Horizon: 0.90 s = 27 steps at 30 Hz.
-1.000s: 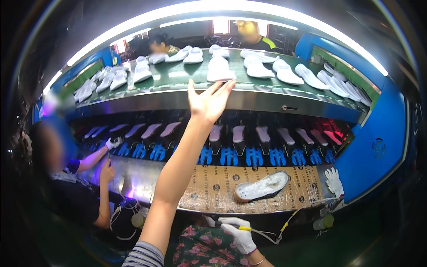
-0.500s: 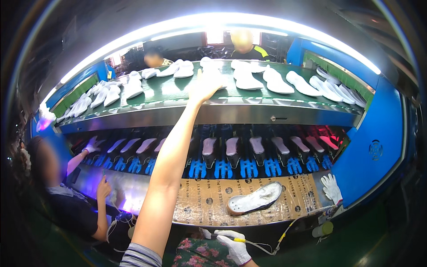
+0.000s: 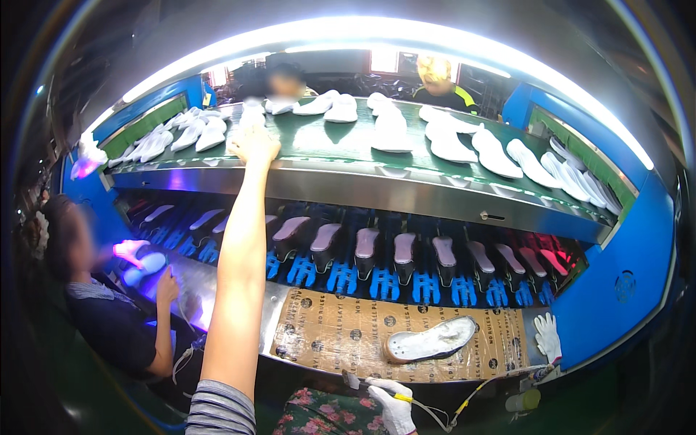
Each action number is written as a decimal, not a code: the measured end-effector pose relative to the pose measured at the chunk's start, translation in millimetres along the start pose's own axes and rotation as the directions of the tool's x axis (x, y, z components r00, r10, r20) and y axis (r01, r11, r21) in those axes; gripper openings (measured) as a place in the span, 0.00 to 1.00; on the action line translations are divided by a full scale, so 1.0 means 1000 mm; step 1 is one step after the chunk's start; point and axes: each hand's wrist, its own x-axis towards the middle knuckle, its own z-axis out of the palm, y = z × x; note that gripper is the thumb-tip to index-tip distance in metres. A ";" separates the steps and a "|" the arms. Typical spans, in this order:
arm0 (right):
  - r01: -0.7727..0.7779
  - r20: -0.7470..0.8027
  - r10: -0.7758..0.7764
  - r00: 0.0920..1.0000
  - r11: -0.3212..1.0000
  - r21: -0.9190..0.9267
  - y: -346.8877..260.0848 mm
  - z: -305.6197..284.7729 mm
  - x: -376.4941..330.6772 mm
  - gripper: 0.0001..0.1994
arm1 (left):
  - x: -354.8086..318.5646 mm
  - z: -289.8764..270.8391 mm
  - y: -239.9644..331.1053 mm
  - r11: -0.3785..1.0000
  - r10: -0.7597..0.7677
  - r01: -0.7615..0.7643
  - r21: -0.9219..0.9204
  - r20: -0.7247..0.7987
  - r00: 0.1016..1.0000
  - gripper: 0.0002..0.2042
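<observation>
My left hand (image 3: pixel 254 147) is at a white sole (image 3: pixel 252 114), apparently unlifted, toward the conveyor's (image 3: pixel 322 147) left end; I cannot tell whether its fingers grip. My gloved right hand (image 3: pixel 394 407) clasps a brush (image 3: pixel 351 380).

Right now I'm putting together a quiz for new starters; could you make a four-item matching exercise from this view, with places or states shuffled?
Column one:
1. Left hand
2. Right hand
3. Loose glove
4. Lone sole

Column two:
A. Lying on the brown sheet
B. Gloved, holding a brush-like tool
C. Beside the blue panel
D. Bare, at the green belt

Pairs: 1-D, 2-B, 3-C, 4-A.
</observation>
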 end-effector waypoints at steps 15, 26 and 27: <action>0.175 -0.044 -0.175 0.984 0.985 0.001 -0.033 0.030 0.004 0.10 | -0.197 -0.105 -0.283 0.466 -0.117 -0.490 -0.737 -0.600 0.791 0.17; 0.310 0.354 -0.238 0.904 0.936 -0.164 -0.071 0.097 -0.013 0.12 | -0.499 -0.032 -0.281 -0.096 0.202 0.790 -0.605 0.765 0.611 0.07; 0.363 0.427 -0.259 0.866 0.914 -0.182 -0.065 0.102 -0.012 0.13 | -0.518 -0.034 -0.275 -0.056 0.263 0.839 -0.542 0.802 0.536 0.09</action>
